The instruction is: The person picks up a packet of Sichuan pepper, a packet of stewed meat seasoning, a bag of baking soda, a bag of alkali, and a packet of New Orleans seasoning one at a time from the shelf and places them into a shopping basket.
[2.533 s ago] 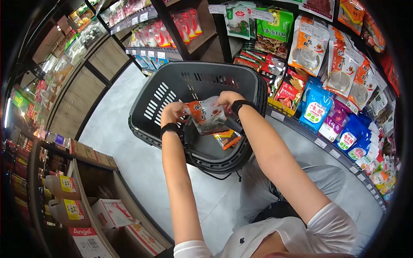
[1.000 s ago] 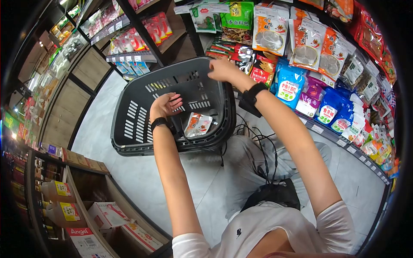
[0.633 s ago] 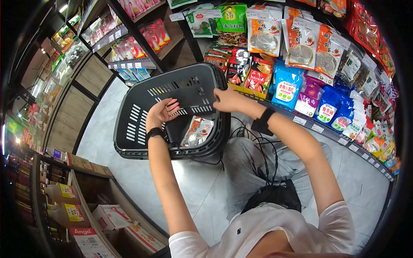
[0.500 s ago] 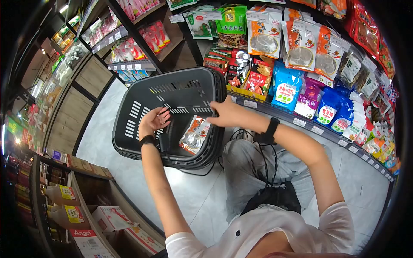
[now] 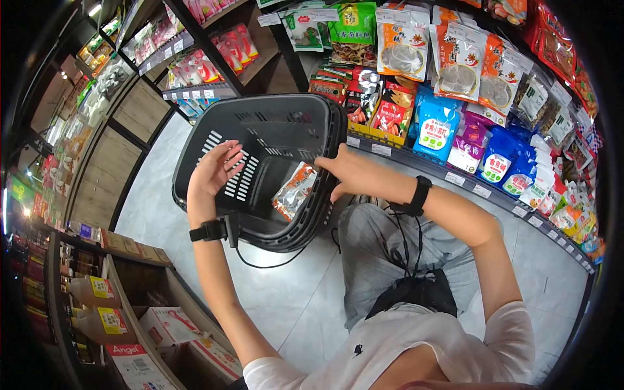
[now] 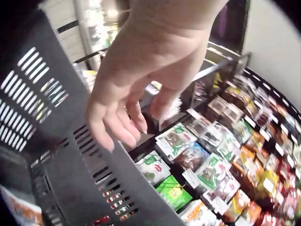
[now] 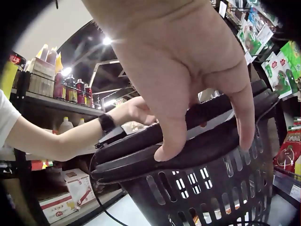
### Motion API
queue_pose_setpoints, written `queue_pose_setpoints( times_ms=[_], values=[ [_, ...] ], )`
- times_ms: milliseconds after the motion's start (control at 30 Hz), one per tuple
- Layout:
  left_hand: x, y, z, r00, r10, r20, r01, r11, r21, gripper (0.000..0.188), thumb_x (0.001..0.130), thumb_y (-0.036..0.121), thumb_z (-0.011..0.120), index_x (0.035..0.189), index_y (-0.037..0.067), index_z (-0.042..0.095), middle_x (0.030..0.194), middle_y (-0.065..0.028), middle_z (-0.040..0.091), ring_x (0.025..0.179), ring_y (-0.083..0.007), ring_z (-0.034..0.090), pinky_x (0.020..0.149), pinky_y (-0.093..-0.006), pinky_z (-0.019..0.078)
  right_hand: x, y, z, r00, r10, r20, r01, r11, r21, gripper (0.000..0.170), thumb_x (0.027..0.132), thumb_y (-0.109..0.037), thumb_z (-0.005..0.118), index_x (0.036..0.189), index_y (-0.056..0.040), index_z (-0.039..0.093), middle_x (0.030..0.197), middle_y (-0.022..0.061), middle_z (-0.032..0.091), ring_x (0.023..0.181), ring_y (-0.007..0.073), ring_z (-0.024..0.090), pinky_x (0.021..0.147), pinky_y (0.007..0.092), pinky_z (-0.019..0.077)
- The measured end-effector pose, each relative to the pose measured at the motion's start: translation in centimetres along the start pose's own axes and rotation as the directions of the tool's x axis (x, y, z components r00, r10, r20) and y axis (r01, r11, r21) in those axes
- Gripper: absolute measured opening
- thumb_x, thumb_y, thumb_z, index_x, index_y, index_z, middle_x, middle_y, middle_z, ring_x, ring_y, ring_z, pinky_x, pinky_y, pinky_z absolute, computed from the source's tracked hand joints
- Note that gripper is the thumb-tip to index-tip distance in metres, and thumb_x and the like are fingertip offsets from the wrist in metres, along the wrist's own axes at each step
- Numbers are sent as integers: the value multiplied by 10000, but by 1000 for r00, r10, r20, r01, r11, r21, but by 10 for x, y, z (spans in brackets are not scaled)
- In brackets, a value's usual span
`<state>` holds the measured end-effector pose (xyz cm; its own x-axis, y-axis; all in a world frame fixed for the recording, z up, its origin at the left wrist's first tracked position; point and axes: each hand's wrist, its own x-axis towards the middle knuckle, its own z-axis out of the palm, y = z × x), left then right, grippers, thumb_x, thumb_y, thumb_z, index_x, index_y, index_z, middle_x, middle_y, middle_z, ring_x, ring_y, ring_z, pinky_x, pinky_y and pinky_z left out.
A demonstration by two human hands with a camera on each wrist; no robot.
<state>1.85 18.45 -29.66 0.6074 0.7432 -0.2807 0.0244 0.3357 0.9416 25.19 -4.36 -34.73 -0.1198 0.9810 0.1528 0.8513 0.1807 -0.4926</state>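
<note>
- Head view: we see a packet (image 5: 296, 192) lying inside the basket (image 5: 273, 107), against the bottom and near the wall on our right. We cannot tell whether another lies beneath.
- Left hand (image 5: 214, 169): released, with fingers relaxed at the basket's left side; it holds nothing.
- Right hand (image 5: 354, 172): released, fingers spread at the rim. We cannot confirm firm contact.
- Status: we judge the handling of this packet complete, because neither hand holds it.
- Remaining: similar hanging packets (image 5: 457, 62) are on display beside the basket; we cannot determine whether any are required.
</note>
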Motion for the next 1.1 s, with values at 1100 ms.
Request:
queue_pose_setpoints(
  times_ms=[1100],
  values=[
    [-259,-120,44,930,356,91,-18,-204,979,621,535,86,727,1090,7,462,1159,-192,445,1179,-377,345,990,-497,248,-108,-9,35,965,-259,-35,257,916,309,380,838,-195,532,1185,-74,437,897,158,551,797,287,562,687,388,453]
  ],
)
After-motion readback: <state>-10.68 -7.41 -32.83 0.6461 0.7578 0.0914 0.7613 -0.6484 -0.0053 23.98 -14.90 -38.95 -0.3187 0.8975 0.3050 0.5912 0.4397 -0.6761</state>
